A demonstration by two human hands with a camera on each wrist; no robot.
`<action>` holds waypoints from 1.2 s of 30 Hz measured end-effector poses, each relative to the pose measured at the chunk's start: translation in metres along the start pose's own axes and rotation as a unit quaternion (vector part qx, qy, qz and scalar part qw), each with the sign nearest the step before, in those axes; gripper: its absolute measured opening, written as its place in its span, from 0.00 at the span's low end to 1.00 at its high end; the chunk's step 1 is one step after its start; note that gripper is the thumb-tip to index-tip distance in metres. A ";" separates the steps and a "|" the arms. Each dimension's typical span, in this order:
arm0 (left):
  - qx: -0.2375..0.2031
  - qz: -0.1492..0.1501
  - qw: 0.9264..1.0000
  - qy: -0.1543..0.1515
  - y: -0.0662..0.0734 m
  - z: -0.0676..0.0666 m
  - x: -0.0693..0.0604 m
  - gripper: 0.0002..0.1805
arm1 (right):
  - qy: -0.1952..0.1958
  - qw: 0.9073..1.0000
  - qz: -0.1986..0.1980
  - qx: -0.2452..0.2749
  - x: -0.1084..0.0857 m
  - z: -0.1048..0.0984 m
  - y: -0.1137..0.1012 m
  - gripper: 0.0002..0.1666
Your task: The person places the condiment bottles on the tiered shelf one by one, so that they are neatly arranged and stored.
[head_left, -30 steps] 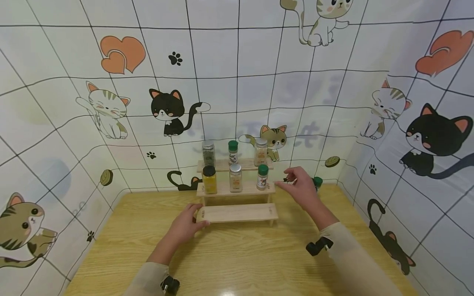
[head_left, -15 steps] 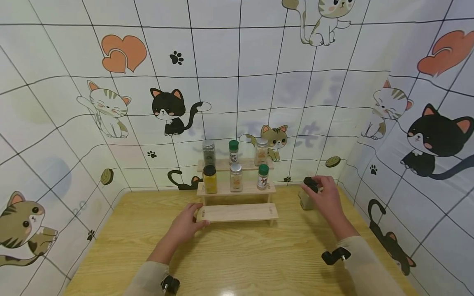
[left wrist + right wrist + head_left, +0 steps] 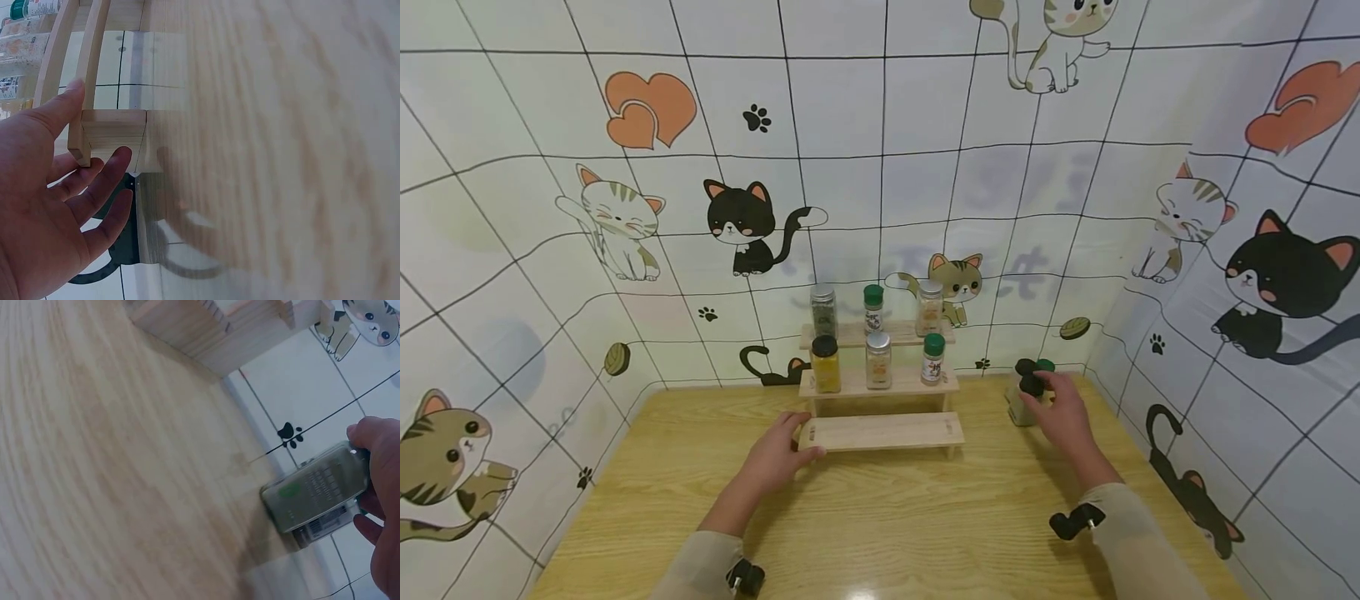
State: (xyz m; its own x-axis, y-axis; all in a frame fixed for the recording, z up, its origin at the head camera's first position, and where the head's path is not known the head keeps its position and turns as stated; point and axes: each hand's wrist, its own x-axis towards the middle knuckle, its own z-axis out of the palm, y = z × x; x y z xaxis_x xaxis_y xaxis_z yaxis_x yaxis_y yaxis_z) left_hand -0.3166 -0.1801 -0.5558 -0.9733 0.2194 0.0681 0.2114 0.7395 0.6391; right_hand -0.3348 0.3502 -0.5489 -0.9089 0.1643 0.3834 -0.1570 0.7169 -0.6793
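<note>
A three-tier wooden spice rack point(image 3: 880, 432) stands near the back wall. My left hand point(image 3: 778, 457) holds the left end of its lowest step; in the left wrist view the thumb point(image 3: 70, 103) lies on one side of the board and fingers curl at the other. My right hand point(image 3: 1063, 417) grips a black-capped spice jar point(image 3: 315, 487) at its cap end, with the jar's base at the tabletop. Behind it, partly hidden, stand another black-capped jar point(image 3: 1025, 367) and a green-capped one point(image 3: 1045, 365).
On the middle step are a yellow jar point(image 3: 826, 367), a silver-capped jar point(image 3: 877, 362) and a green-capped jar point(image 3: 932, 360). Three more jars, one a dark-filled jar point(image 3: 823, 311), stand on the top step. A cat-print wall covering point(image 3: 850, 192) borders the wooden table point(image 3: 880, 517).
My right hand has moved from beside the rack's right end rightward to the jars, then shifted slightly to grip the front black-capped one. The left hand stays on the rack.
</note>
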 end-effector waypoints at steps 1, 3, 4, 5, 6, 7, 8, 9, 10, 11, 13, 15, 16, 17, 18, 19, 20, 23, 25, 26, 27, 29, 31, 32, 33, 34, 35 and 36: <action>-0.001 0.001 1.000 0.000 0.000 0.000 0.000 0.41 | -0.004 1.000 0.002 0.007 -0.001 0.001 0.002 0.33; -0.002 0.000 1.000 -0.001 0.001 0.001 -0.001 0.40 | -0.005 1.000 0.011 0.019 -0.002 0.003 0.005 0.32; -0.002 -0.001 1.000 -0.002 0.001 0.001 -0.001 0.40 | -0.002 1.000 0.015 0.026 -0.003 0.003 0.006 0.31; 0.000 -0.001 1.000 -0.002 0.001 0.001 -0.002 0.40 | 0.001 0.999 0.019 0.031 -0.004 0.004 0.006 0.31; 0.000 0.000 1.000 -0.002 0.001 0.001 -0.002 0.40 | 0.003 0.999 0.020 0.034 -0.005 0.005 0.006 0.30; 0.000 0.000 1.000 -0.001 0.001 0.001 -0.002 0.40 | 0.007 0.999 0.020 0.035 -0.006 0.006 0.005 0.29; 0.000 0.000 1.000 0.000 0.001 0.001 -0.002 0.40 | 0.008 0.999 0.020 0.037 -0.007 0.007 0.003 0.28; -0.001 0.000 1.000 0.000 0.002 0.000 -0.002 0.40 | 0.007 0.999 0.017 0.039 -0.009 0.008 0.001 0.27; -0.002 0.000 1.000 0.000 0.002 0.000 -0.002 0.40 | 0.005 0.999 0.013 0.043 -0.011 0.009 -0.001 0.27; -0.003 -0.001 1.000 0.000 0.002 0.000 -0.002 0.40 | 0.003 0.999 0.007 0.047 -0.012 0.010 -0.003 0.26; -0.004 -0.002 1.000 0.001 0.001 0.000 -0.003 0.40 | 0.002 0.998 -0.011 0.060 -0.016 0.013 -0.010 0.25; -0.003 -0.004 1.000 0.000 0.001 0.000 -0.003 0.40 | 0.002 0.997 -0.031 0.071 -0.019 0.016 -0.018 0.25; -0.002 -0.004 1.000 0.000 0.001 0.000 -0.003 0.40 | 0.005 0.996 -0.042 0.076 -0.020 0.017 -0.023 0.25; -0.002 -0.004 1.000 0.001 0.000 0.001 -0.003 0.40 | 0.009 0.996 -0.053 0.077 -0.021 0.018 -0.028 0.25; -0.002 -0.002 1.000 0.001 0.000 0.001 -0.003 0.40 | 0.013 0.995 -0.062 0.078 -0.022 0.018 -0.033 0.26; -0.004 -0.004 1.000 0.000 0.001 0.001 -0.003 0.40 | 0.016 0.994 -0.071 0.080 -0.024 0.018 -0.039 0.26; -0.004 -0.003 1.000 0.000 0.001 0.001 -0.003 0.40 | 0.018 0.993 -0.081 0.080 -0.025 0.019 -0.045 0.25; -0.009 -0.001 1.000 0.000 0.002 0.000 -0.003 0.40 | 0.029 0.990 -0.107 0.083 -0.028 0.019 -0.061 0.24; -0.009 -0.001 1.000 0.000 0.002 0.000 -0.003 0.40 | 0.033 0.988 -0.121 0.086 -0.029 0.019 -0.071 0.24; -0.009 -0.003 1.000 0.001 0.002 0.000 -0.003 0.40 | 0.035 0.987 -0.129 0.086 -0.030 0.020 -0.076 0.24; -0.009 -0.003 1.000 0.002 0.002 0.000 -0.003 0.40 | 0.035 0.986 -0.133 0.089 -0.030 0.021 -0.080 0.24; -0.007 -0.006 1.000 0.002 0.002 0.000 -0.002 0.40 | 0.031 0.985 -0.140 0.100 -0.031 0.024 -0.089 0.25; -0.006 -0.007 1.000 0.002 0.003 0.000 -0.002 0.40 | 0.023 0.984 -0.139 0.109 -0.032 0.028 -0.098 0.26; -0.006 -0.009 1.000 0.002 0.003 0.000 -0.002 0.40 | 0.019 0.984 -0.137 0.114 -0.033 0.030 -0.102 0.26; -0.006 -0.008 1.000 0.001 0.003 0.000 -0.002 0.40 | 0.013 0.984 -0.136 0.118 -0.034 0.033 -0.107 0.26; -0.005 -0.008 1.000 0.001 0.003 -0.001 -0.002 0.40 | 0.007 0.984 -0.135 0.120 -0.034 0.036 -0.112 0.26; -0.005 -0.007 1.000 0.001 0.003 -0.001 -0.003 0.40 | 0.001 0.983 -0.137 0.121 -0.035 0.039 -0.116 0.25; -0.005 -0.005 1.000 0.002 0.003 -0.001 -0.003 0.40 | -0.005 0.983 -0.139 0.124 -0.035 0.043 -0.120 0.25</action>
State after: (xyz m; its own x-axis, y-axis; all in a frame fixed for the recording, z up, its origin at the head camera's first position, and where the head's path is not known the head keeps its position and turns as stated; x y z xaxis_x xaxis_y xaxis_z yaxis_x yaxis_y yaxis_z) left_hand -0.3135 -0.1791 -0.5532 -0.9758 0.2090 0.0641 0.2000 0.7353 0.6476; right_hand -0.3006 0.2291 -0.5076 -0.8214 -0.0222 0.5699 -0.4875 0.5458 -0.6815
